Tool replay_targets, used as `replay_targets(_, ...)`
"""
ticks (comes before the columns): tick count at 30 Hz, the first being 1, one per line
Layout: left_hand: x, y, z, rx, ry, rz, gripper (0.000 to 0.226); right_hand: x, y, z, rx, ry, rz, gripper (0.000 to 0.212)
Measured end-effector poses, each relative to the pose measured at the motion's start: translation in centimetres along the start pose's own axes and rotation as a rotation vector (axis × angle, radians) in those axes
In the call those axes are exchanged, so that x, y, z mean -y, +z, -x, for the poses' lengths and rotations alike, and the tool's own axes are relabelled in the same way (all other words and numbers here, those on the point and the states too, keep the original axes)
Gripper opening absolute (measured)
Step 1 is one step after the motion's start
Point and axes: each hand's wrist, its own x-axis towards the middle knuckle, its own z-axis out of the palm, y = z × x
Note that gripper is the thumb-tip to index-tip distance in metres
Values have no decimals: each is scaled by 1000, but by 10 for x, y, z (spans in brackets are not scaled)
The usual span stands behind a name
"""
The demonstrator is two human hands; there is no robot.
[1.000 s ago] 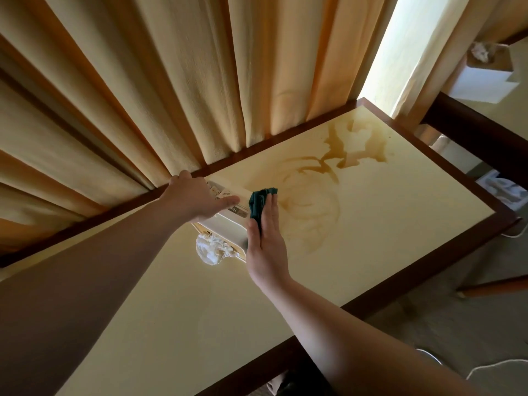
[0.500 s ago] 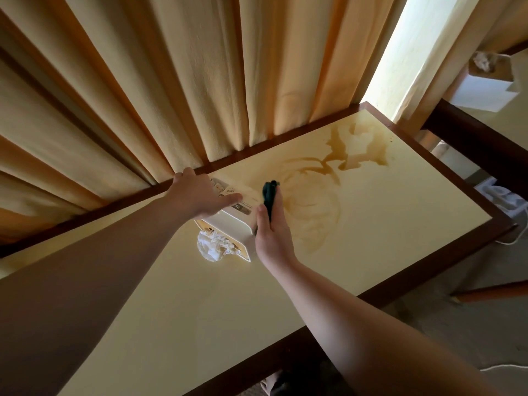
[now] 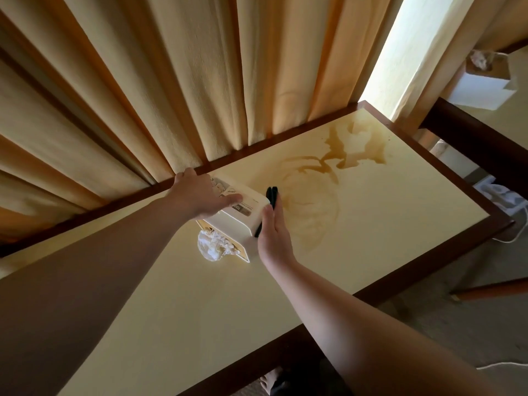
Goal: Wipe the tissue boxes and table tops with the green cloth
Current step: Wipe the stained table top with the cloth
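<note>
tissue box [image 3: 238,217] lies tipped on its side on the pale yellow worktop [image 3: 177,304], close to the far dark wooden edge by the curtains [image 3: 171,81], with crumpled tissue [image 3: 213,247] spilling from its near face. left hand [image 3: 200,197] rests over the box top, fingers spread and fairly straight, thumb along the printed side. right hand [image 3: 273,232] is flat, fingers straight and together, pressing the green cloth [image 3: 271,200] against the box's right side; the cloth shows dark above the fingertips. brown stain [image 3: 320,190] spreads just right of the cloth toward the far right corner. bare worktop extends near and to the right of the hands. second tissue box [image 3: 483,81] sits on a neighbouring worktop, well apart.
</note>
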Motion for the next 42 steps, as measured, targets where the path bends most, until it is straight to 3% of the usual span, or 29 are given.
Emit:
replay_targets(3, 1, -2, -1, 23, 32, 15, 110, -13, -8, 5, 29, 82, -60, 49)
replay_targets(9, 12, -12, -10, 79, 149, 25, 131, 5, -17, 0, 67, 170, -215, 43)
replay_targets(13, 16, -17, -8, 91, 269, 205, 108, 18, -19, 0, 76, 306, -263, 43)
replay_targets(16, 0, -7, 3, -46, 259, 161, 101, 21, -23, 2, 77, 463, -355, 38)
replay_targets(19, -10, 13, 12, -131, 161, 154, 107, 21, -34, 0, 91, 520, -412, 36)
replay_targets(25, -12, 21, 24, -172, 143, 190, 96, 19, -61, -11, 175, 497, -426, 49)
replay_targets(31, -24, 28, 40, -222, 52, 321, 84, 26, -48, -17, 286, 431, -274, 35)
replay_targets(36, -24, 23, 47, -148, 29, 462, 60, 16, -28, -17, 300, 333, -113, 38)
replay_targets(39, -17, 29, 60, -365, -6, 599, 46, 12, -21, -18, 303, 360, -123, 25)
replay_targets(42, -16, 54, 80, -643, -260, 792, 18, 10, -20, -21, 281, 429, -166, 17)
